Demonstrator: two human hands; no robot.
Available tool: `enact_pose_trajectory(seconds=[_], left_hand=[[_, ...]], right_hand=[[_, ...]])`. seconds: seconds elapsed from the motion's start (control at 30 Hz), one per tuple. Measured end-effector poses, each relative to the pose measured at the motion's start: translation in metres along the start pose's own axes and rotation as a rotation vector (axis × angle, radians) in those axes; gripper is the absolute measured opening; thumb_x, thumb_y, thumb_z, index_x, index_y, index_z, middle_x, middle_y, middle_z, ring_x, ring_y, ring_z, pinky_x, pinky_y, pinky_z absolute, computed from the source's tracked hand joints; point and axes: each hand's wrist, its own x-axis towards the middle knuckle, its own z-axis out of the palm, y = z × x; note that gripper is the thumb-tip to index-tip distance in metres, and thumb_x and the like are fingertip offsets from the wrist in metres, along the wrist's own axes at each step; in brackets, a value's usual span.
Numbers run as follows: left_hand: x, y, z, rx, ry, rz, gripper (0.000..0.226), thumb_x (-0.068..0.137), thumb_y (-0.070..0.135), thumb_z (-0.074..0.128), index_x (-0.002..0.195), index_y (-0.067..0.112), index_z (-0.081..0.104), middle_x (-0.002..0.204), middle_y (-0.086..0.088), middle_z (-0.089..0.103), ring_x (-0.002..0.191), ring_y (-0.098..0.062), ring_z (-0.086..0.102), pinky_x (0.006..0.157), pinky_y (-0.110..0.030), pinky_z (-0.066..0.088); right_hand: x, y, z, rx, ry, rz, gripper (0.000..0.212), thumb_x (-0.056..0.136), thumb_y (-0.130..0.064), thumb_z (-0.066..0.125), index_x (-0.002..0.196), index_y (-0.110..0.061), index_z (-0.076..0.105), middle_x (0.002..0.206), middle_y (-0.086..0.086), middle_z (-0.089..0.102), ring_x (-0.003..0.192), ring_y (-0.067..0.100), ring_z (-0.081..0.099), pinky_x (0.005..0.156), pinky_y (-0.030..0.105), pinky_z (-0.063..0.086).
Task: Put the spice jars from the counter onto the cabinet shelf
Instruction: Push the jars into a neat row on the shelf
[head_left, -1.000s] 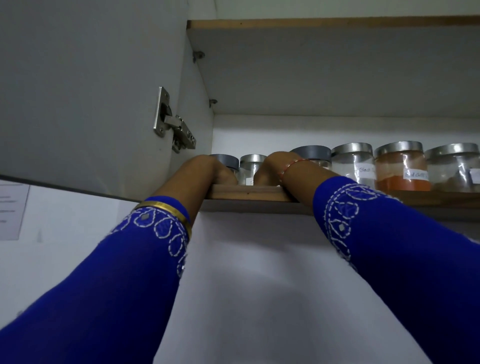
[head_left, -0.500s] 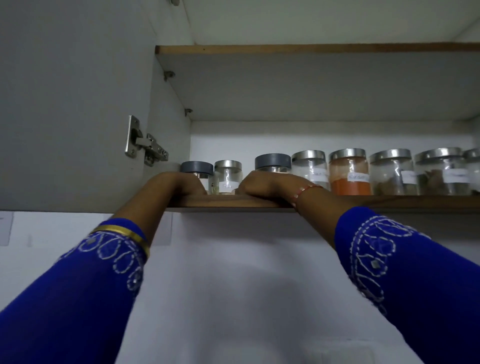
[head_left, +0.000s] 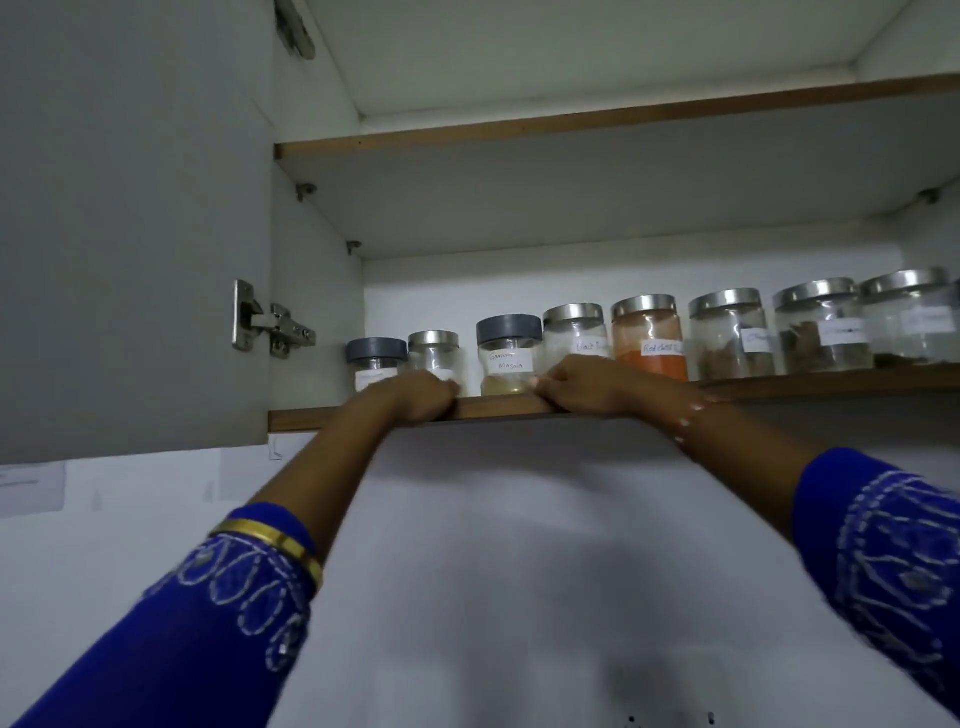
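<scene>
Several labelled spice jars stand in a row on the lower cabinet shelf (head_left: 831, 383). From the left: a grey-lid jar (head_left: 376, 358), a small steel-lid jar (head_left: 434, 349), a grey-lid jar labelled Garam Masala (head_left: 508, 358), a steel-lid jar (head_left: 574, 332) and a jar of red powder (head_left: 649, 340). My left hand (head_left: 415, 399) rests curled on the shelf's front edge, in front of the two leftmost jars. My right hand (head_left: 587, 384) lies curled on the edge just right of the Garam Masala jar. Neither hand wraps a jar.
The open cabinet door (head_left: 130, 208) hangs close on the left with its hinge (head_left: 270, 325). An upper shelf (head_left: 571, 124) sits above the jars. Further steel-lid jars (head_left: 821, 327) fill the shelf's right side. White wall lies below the cabinet.
Both hands have slid back from among the jars to the shelf's front edge, uncovering the Garam Masala jar. The view has pulled back and tilted upward.
</scene>
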Motion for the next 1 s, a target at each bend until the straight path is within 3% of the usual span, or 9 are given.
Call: enact_pose_trajectory(seconds=[0.13, 0.2, 0.37, 0.5, 0.57, 0.73, 0.8, 0.9, 1.0], left_hand=[[-0.005, 0.04, 0.008, -0.112, -0.081, 0.03, 0.031, 0.095, 0.008, 0.029, 0.1, -0.001, 0.058, 0.122, -0.022, 0.056, 0.105, -0.03, 0.053, 0.092, -0.033, 0.041], [-0.002, 0.051, 0.009, -0.151, -0.126, 0.019, 0.021, 0.094, 0.011, 0.03, 0.09, 0.006, 0.05, 0.107, -0.016, 0.054, 0.092, -0.024, 0.048, 0.082, -0.029, 0.036], [0.007, 0.065, 0.006, -0.161, -0.183, -0.001, 0.021, 0.096, 0.02, 0.031, 0.1, 0.012, 0.049, 0.122, -0.018, 0.055, 0.099, -0.023, 0.049, 0.095, -0.036, 0.038], [0.024, 0.073, 0.012, -0.169, -0.22, -0.045, 0.035, 0.095, 0.025, 0.034, 0.117, 0.006, 0.054, 0.126, -0.015, 0.057, 0.11, -0.026, 0.056, 0.104, -0.04, 0.04], [0.036, 0.072, 0.015, -0.17, -0.237, -0.079, 0.035, 0.091, 0.027, 0.04, 0.118, 0.01, 0.055, 0.122, -0.015, 0.06, 0.109, -0.027, 0.059, 0.098, -0.038, 0.045], [0.051, 0.077, 0.018, -0.095, -0.304, -0.08, 0.014, 0.093, 0.018, 0.037, 0.099, 0.015, 0.05, 0.103, -0.011, 0.053, 0.076, -0.017, 0.05, 0.065, -0.024, 0.041], [0.054, 0.076, 0.017, -0.083, -0.299, -0.068, 0.016, 0.096, 0.018, 0.036, 0.101, 0.013, 0.051, 0.105, -0.012, 0.054, 0.08, -0.018, 0.052, 0.071, -0.025, 0.043], [0.055, 0.074, 0.014, -0.112, -0.331, -0.095, 0.033, 0.095, 0.026, 0.043, 0.116, 0.005, 0.057, 0.123, -0.015, 0.06, 0.103, -0.026, 0.059, 0.096, -0.035, 0.045], [0.057, 0.073, 0.012, -0.086, -0.329, -0.106, 0.04, 0.094, 0.026, 0.048, 0.128, 0.006, 0.054, 0.129, -0.015, 0.059, 0.118, -0.03, 0.057, 0.101, -0.037, 0.043]], right_hand=[[-0.014, 0.032, -0.016, -0.034, -0.002, 0.119, 0.048, 0.101, -0.033, 0.029, 0.058, -0.017, 0.04, 0.075, 0.004, 0.047, 0.089, 0.021, 0.045, 0.081, 0.026, 0.031], [-0.016, 0.04, -0.021, -0.024, -0.017, 0.14, 0.046, 0.101, -0.03, 0.032, 0.06, -0.014, 0.044, 0.071, 0.001, 0.045, 0.089, 0.022, 0.046, 0.08, 0.026, 0.032], [-0.012, 0.039, -0.035, 0.014, -0.137, 0.162, 0.029, 0.098, -0.021, 0.038, 0.099, 0.003, 0.054, 0.105, 0.012, 0.055, 0.094, 0.021, 0.053, 0.084, 0.028, 0.04], [0.001, 0.041, -0.038, -0.026, -0.187, 0.185, 0.05, 0.098, -0.013, 0.037, 0.145, -0.003, 0.028, 0.154, 0.01, 0.028, 0.14, 0.025, 0.03, 0.113, 0.034, 0.026], [0.011, 0.043, -0.032, -0.044, -0.188, 0.179, 0.055, 0.098, -0.014, 0.037, 0.149, -0.008, 0.019, 0.158, 0.007, 0.018, 0.144, 0.023, 0.022, 0.114, 0.032, 0.022], [0.033, 0.046, -0.02, -0.018, -0.253, 0.194, 0.046, 0.098, -0.009, 0.039, 0.141, 0.004, 0.034, 0.149, 0.02, 0.034, 0.138, 0.032, 0.034, 0.113, 0.037, 0.029], [0.044, 0.048, -0.015, -0.031, -0.263, 0.183, 0.045, 0.098, -0.008, 0.038, 0.141, 0.005, 0.035, 0.149, 0.021, 0.035, 0.138, 0.034, 0.034, 0.113, 0.038, 0.029], [0.058, 0.047, -0.01, -0.142, -0.288, 0.214, 0.044, 0.1, -0.011, 0.035, 0.14, 0.006, 0.035, 0.148, 0.021, 0.036, 0.135, 0.033, 0.038, 0.109, 0.036, 0.034], [0.07, 0.05, -0.01, -0.188, -0.313, 0.195, 0.039, 0.1, -0.015, 0.037, 0.134, 0.001, 0.045, 0.14, 0.017, 0.047, 0.128, 0.029, 0.048, 0.104, 0.034, 0.039]])
